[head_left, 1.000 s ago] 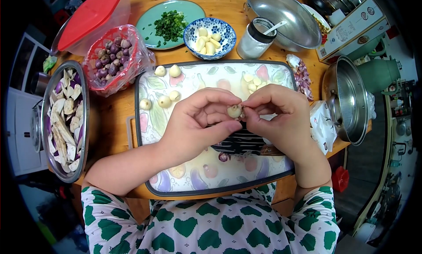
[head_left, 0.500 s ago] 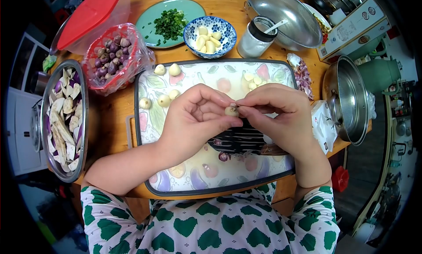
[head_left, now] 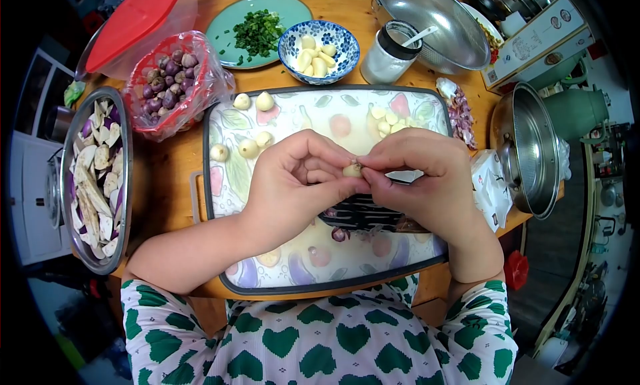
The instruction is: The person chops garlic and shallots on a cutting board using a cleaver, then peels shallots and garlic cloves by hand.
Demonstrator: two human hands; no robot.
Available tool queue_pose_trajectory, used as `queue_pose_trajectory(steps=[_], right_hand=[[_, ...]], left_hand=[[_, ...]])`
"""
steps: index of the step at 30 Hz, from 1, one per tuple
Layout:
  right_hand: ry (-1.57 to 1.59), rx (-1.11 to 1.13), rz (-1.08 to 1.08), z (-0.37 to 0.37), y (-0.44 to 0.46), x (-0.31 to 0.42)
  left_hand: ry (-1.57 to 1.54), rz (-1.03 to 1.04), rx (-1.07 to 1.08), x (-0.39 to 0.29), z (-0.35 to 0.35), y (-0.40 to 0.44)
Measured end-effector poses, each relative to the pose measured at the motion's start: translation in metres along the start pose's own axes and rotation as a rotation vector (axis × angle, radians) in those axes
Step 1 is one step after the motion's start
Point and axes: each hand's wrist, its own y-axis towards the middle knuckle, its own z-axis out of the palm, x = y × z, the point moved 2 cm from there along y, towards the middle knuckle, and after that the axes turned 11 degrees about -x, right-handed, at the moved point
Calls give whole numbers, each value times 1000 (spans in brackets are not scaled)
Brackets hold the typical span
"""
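Note:
Above the patterned cutting board (head_left: 320, 278), my left hand (head_left: 297, 175) holds a small pale peeled bulb (head_left: 353, 170) between thumb and fingers. My right hand (head_left: 420, 175) pinches the top of the same bulb. Beneath my hands lies a black striped item (head_left: 360, 215), partly covered, with a bit of purple peel (head_left: 340, 234) at its lower edge. Several whole pale bulbs (head_left: 248, 148) rest on the board's left part. Sliced pale pieces (head_left: 390, 122) lie at its upper right. Part of a shiny blade (head_left: 405, 176) shows beside my right fingers.
Behind the board stand a red basket of purple bulbs (head_left: 137, 95), a green plate (head_left: 293, 8), a blue-patterned bowl (head_left: 350, 52) and a jar (head_left: 381, 68). A bowl of cut eggplant (head_left: 125, 235) is left; purple peelings (head_left: 460, 118) and a steel pan (head_left: 533, 152) are right.
The bulb has been turned in my fingers and is tilted differently. My right fingertips have shifted slightly around its top. The other things keep their places.

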Motion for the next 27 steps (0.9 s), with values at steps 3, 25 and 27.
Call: queue_pose_trajectory(steps=[3,25,27], right_hand=[[-13,1,-50,-1,1,-3],[123,-58,369,-6,0,-12],[157,-85,363,-7,0,-9]], left_hand=[[-22,5,10,-1,1,-1],[-77,-85,93,-2,-3,4],[-94,-127,77,-6,-1,5]])
